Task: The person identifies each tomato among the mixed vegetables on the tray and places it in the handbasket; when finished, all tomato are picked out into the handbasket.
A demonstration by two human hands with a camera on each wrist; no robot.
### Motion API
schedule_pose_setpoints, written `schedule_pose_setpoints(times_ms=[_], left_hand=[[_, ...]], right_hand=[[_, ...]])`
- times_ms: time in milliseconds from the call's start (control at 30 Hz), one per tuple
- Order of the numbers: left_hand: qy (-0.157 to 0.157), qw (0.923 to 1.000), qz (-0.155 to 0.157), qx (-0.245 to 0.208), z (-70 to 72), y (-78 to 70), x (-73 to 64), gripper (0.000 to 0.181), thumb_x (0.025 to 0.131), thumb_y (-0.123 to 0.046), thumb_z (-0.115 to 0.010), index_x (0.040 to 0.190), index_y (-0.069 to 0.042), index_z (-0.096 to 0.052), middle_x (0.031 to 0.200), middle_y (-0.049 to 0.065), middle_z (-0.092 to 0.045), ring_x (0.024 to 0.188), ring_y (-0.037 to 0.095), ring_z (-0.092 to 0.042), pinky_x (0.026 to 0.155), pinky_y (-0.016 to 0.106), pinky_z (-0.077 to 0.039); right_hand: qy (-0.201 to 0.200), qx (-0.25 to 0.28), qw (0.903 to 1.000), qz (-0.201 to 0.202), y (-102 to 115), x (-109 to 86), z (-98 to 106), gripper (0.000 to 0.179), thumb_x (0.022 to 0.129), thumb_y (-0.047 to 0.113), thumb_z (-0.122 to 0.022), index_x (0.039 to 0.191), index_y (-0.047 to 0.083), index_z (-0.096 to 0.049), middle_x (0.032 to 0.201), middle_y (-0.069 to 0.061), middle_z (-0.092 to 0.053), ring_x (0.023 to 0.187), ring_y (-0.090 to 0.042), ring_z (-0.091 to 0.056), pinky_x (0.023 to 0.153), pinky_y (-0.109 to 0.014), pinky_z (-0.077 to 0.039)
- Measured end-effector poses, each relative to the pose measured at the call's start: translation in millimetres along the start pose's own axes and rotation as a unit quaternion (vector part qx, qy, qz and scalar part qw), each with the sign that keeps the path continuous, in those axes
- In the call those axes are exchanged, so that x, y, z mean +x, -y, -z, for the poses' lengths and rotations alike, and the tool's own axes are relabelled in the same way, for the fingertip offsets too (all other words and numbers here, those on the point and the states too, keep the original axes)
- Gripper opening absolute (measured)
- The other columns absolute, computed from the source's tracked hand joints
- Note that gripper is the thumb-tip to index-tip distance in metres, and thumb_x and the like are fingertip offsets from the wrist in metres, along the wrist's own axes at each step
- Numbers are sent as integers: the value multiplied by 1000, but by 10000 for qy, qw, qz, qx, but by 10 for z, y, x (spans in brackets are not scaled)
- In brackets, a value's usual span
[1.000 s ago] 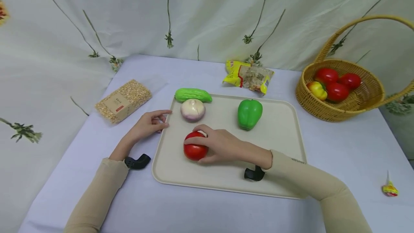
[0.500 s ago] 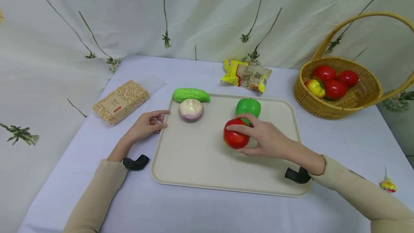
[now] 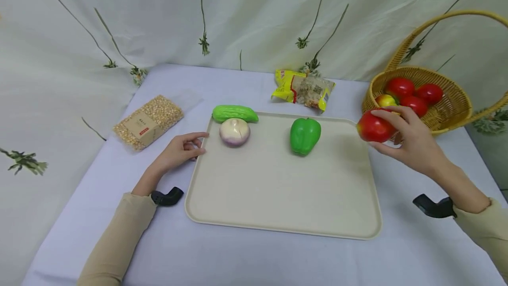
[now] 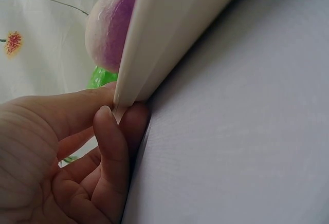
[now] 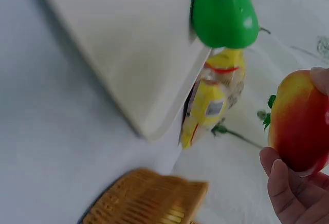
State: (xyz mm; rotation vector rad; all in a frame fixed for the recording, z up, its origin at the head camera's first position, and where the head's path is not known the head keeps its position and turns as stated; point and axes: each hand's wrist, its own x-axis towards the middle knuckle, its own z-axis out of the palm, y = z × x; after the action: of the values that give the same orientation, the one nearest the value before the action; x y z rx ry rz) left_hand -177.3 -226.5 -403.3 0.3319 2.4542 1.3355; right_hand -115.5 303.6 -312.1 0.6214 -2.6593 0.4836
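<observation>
My right hand (image 3: 416, 142) grips a red-and-yellow apple (image 3: 375, 127) in the air, just beyond the tray's right edge and before the basket. In the right wrist view, fingers and thumb curl round the apple (image 5: 300, 124). My left hand (image 3: 180, 151) pinches the left rim of the beige tray (image 3: 278, 228); in the left wrist view the rim (image 4: 136, 54) lies between its digits. On the tray are a green bell pepper (image 3: 304, 136), a round white-and-purple vegetable (image 3: 234, 132) and a long green vegetable (image 3: 235, 113).
The wicker basket (image 3: 420, 72) at back right holds several red fruits (image 3: 400, 87) and a yellow one (image 3: 386, 100). A yellow snack bag (image 3: 303, 89) lies behind the tray. Left of it lies a bag of grains (image 3: 148, 122). Flowered cloth hangs behind the table.
My right hand has picked the apple up from the tray's left half and carried it right, past the pepper, to near the basket. The left hand has stayed at the tray's rim.
</observation>
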Motion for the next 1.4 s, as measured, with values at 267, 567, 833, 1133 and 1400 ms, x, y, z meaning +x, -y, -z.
schedule_pose_setpoints(times_ms=[267, 567, 833, 1133, 1400], left_hand=[[-35, 10000, 10, -29, -2, 4, 2, 48, 88, -12, -63, 134, -3, -49, 97, 13, -53, 60, -2, -50, 58, 19, -50], [-20, 10000, -61, -35, 1, 19, 5, 48, 88, -14, -64, 133, -5, -50, 95, 11, -51, 59, -2, -49, 57, 19, -49], [-16, 9999, -75, -74, -4, 40, 3, 49, 88, -14, -64, 134, -5, -49, 96, 13, -52, 58, -1, -48, 57, 19, -49], [-19, 10000, -34, -83, 3, 43, -4, 49, 88, -14, -63, 134, -5, -49, 97, 14, -52, 58, -1, -47, 58, 19, -50], [-47, 10000, -66, -34, -6, 89, 14, 48, 89, -13, -63, 134, -4, -49, 94, 9, -52, 57, -1, -47, 57, 19, -50]], right_hand=[[-111, -290, 9934, -1103, -495, -48, 130, 69, 70, 3, -79, 131, 7, -47, 127, -28, -40, 108, -43, -42, 68, -30, -52], [710, -431, 9670, -2407, -847, -35, 157, 67, 89, 31, -62, 143, 8, -32, 134, -38, -29, 113, -54, -31, 84, -73, -36], [2020, -487, 9492, -2363, -1060, 65, 205, 75, 90, 44, -56, 141, -1, -27, 130, -40, -33, 112, -57, -28, 86, -73, -34], [2990, -47, 9189, -2573, -1218, 232, 140, 78, 91, 48, -52, 143, 0, -20, 133, -40, -27, 116, -58, -23, 91, -73, -31], [2370, 110, 9339, -2676, -1237, 304, -84, 71, 90, 39, -57, 143, 3, -26, 133, -41, -19, 118, -56, -21, 93, -74, -30]])
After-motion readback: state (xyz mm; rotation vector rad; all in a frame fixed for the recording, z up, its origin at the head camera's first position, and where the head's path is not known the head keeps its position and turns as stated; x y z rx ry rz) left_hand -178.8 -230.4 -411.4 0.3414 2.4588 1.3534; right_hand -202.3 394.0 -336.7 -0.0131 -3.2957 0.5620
